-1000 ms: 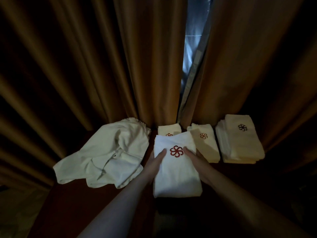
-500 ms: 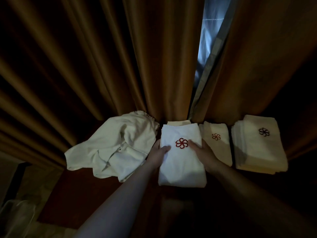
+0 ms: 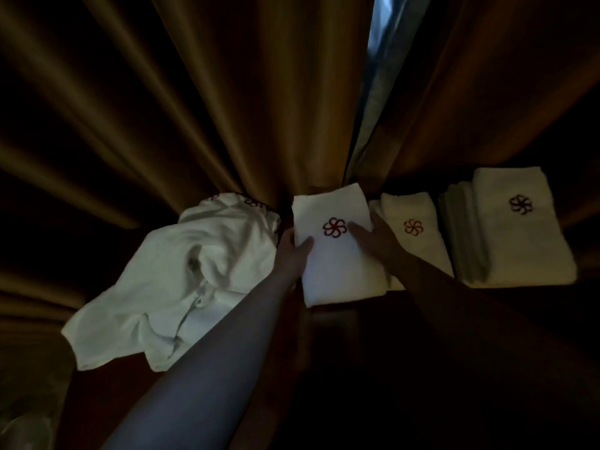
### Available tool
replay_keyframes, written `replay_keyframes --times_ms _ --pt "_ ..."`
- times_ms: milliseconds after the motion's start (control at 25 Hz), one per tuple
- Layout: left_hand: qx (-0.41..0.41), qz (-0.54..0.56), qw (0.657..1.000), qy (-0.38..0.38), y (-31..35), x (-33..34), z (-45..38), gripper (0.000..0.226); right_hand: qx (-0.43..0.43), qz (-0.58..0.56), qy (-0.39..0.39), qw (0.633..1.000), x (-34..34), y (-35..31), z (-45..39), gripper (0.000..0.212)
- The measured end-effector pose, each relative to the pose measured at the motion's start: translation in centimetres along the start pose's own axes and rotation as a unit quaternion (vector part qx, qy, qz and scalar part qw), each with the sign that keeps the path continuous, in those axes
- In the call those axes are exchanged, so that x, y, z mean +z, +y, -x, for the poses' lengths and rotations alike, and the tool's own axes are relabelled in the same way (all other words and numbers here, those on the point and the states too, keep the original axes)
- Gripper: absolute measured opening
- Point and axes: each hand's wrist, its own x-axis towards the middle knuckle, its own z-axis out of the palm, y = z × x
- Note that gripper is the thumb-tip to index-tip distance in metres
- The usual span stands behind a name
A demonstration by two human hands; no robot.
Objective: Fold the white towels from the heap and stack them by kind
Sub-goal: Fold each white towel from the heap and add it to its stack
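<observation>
Hiding in the dark: the counter (image 3: 357, 336) under the towels is nearly black in the lower middle of the frame, and its edges cannot be made out.
Cut off: both forearms run out of the bottom edge; the curtain (image 3: 227, 108) fills the upper frame, with a pale gap in it at upper centre-right.
Hard to tell: whether a stack lies beneath the folded towel (image 3: 337, 261); only a sliver of white shows behind its far edge.
Left hand (image 3: 292, 251): at the left edge of the folded towel, thumb lying on top of the cloth, fingers hidden underneath or behind, so it appears to pinch that edge.
Right hand (image 3: 376, 238): fingers fairly straight, resting flat on the right part of the same towel, just right of its red flower emblem; its outer side overlaps the neighbouring pile.
Folded towel: centre of the frame, emblem facing up.
Heap (image 3: 181, 280): loose white towels, left of centre, touching the left forearm.
Middle pile (image 3: 415, 235): folded, red emblem, just right of the held towel.
Right pile (image 3: 516, 232): taller stack, dark emblem, at the right.
</observation>
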Motion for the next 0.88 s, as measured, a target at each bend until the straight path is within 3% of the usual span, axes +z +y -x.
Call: replay_keyframes --times_ms 160,320,600,760,880 --pt "-0.059 -0.052 0.995 -0.059 -2.4 0.9 -3.6 0.059 0.026 0.105 -0.007 0.994 1.3 2.4 -2.2 0.067" --pt "-0.032 -0.07 0.995 -0.061 -4.7 1.7 -5.0 0.068 0.027 0.134 0.014 0.99 3.2 4.5 -2.7 0.075" --pt "-0.003 -0.109 0.993 -0.056 -4.4 1.0 -4.9 0.063 0.026 0.13 -0.001 0.991 3.3 4.6 -2.6 0.075" --pt "0.005 -0.148 0.988 -0.039 -3.0 0.5 -2.5 0.07 -0.021 0.189 0.073 0.979 3.4 3.2 -1.5 0.076" --pt "-0.001 -0.163 0.987 0.002 -1.9 -0.8 0.3 0.073 -0.084 0.211 0.067 0.972 4.0 1.4 0.4 0.074"
